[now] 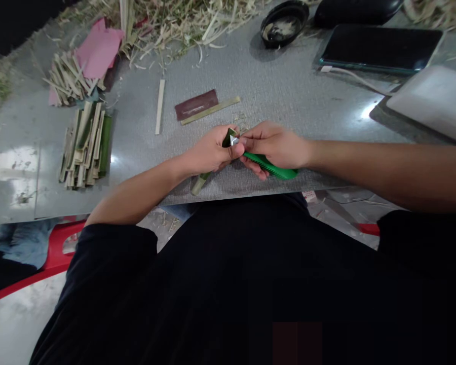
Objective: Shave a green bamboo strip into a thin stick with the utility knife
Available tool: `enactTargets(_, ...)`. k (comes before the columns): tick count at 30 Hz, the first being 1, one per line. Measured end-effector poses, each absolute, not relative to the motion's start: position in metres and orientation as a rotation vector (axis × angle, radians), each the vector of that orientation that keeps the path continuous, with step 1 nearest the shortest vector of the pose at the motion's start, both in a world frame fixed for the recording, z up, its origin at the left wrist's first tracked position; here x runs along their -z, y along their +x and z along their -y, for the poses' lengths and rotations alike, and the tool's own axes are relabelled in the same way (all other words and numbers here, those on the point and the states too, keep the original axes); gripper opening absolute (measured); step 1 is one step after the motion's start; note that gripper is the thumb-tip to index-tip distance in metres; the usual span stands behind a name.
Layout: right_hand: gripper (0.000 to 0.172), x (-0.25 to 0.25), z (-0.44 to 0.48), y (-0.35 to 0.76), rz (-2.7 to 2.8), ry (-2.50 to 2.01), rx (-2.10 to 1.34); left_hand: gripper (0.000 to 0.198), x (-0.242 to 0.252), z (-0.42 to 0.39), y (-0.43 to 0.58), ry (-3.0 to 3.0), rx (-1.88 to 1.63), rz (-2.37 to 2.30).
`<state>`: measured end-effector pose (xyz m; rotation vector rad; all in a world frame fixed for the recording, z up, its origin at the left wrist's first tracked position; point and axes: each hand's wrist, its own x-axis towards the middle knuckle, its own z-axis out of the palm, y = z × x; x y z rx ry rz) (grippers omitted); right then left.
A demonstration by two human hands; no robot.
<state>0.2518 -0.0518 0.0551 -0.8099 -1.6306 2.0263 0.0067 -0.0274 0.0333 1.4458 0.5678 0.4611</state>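
Near the table's front edge, my left hand [212, 151] is closed around a green bamboo strip [201, 183]. One end of the strip sticks out below the palm and the other shows above the thumb. My right hand [275, 144] grips a green utility knife [275, 168], its short metal blade [233, 140] lying against the upper end of the strip. My left thumb meets the knife and the right fingertips there. Just beyond the hands lie a dark red sandpaper piece [195, 105], a thin bamboo slat [213, 110] along its edge, and a pale slat [160, 107].
A pile of bamboo strips [84, 147] lies at left, with thin pale sticks [69, 81] and pink paper [99, 48] behind it. Shavings [197, 23] cover the back. A black bowl [284, 24], a phone [382, 49] and a white cable [359, 78] are at right.
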Motion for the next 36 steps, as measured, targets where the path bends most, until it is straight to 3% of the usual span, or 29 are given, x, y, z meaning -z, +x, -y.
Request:
enactTargets(10, 0.069, -0.051, 0.054, 0.249, 1.569, -0.765, -1.944, 0.085, -0.043, 0.034, 0.010, 1.441, -0.490, -0.659)
enactTargets(17, 0.056, -0.056, 0.049, 0.254, 1.579, -0.771, -2.116, 0.090, -0.041, 0.031, 0.008, 1.415, -0.483, -0.638)
enactTargets(26, 0.054, -0.056, 0.048, 0.255, 1.571, -0.764, -2.151, 0.094, -0.042, 0.030, 0.009, 1.407, -0.443, -0.660)
enactTargets(36, 0.061, -0.053, 0.057, 0.251, 1.603, -0.830, -1.886, 0.088, -0.046, 0.036, 0.011, 1.487, -0.463, -0.683)
